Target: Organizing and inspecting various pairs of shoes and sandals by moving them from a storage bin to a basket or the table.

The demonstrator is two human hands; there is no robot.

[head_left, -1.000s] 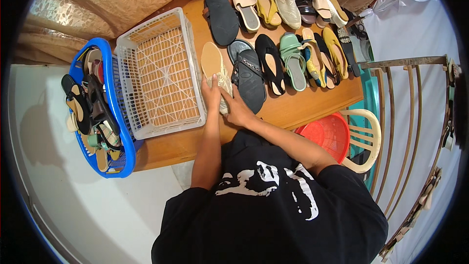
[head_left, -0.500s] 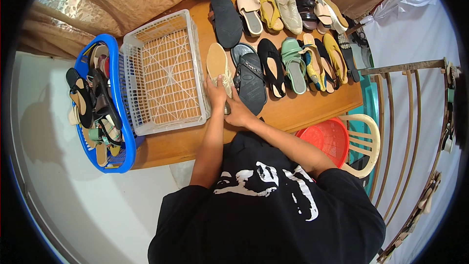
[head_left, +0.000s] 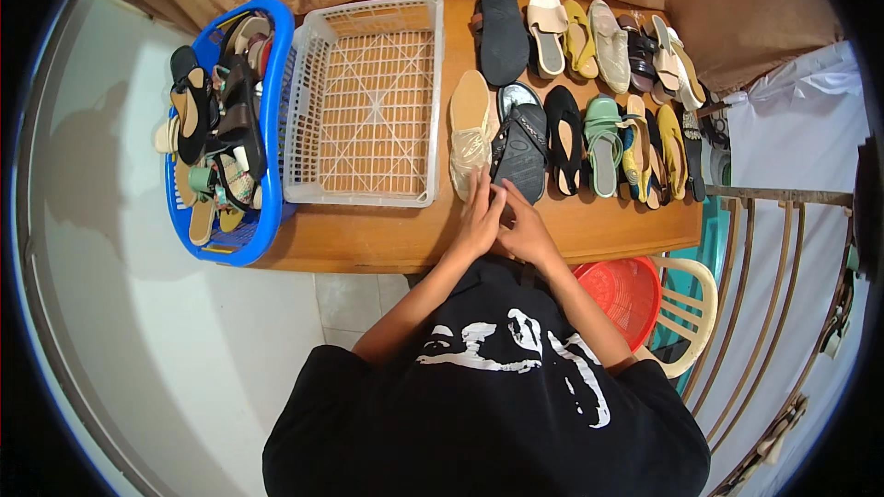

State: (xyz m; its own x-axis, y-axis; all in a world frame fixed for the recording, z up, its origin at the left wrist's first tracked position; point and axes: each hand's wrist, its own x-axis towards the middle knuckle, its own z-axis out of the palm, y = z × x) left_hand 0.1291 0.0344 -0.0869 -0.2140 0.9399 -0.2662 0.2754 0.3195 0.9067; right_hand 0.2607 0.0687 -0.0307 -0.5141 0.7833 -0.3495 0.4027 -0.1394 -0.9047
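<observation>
Hands meet at the near edge of the tabletop [head_left: 368, 239], just below the beige sandal [head_left: 470, 133] with its clear front strap. Your left hand [head_left: 479, 221] rests its fingertips at the sandal's near end; your right hand [head_left: 527, 232] sits against it, just below the black sandal [head_left: 521, 149]. Whether the fingers are closed on anything I cannot tell, since the two hands overlap.

Keep the beige sandal flat and parallel to the black one, sole down, near ends level with the row of shoes [head_left: 608, 133] to the right. Slide it rather than lift it, so neighbours are not knocked.

Containers: a white square lattice basket [head_left: 304, 120] stands empty left of the sandal; a blue round basket [head_left: 276, 64] heaped with shoes touches its left side. No labels or signs are readable.
</observation>
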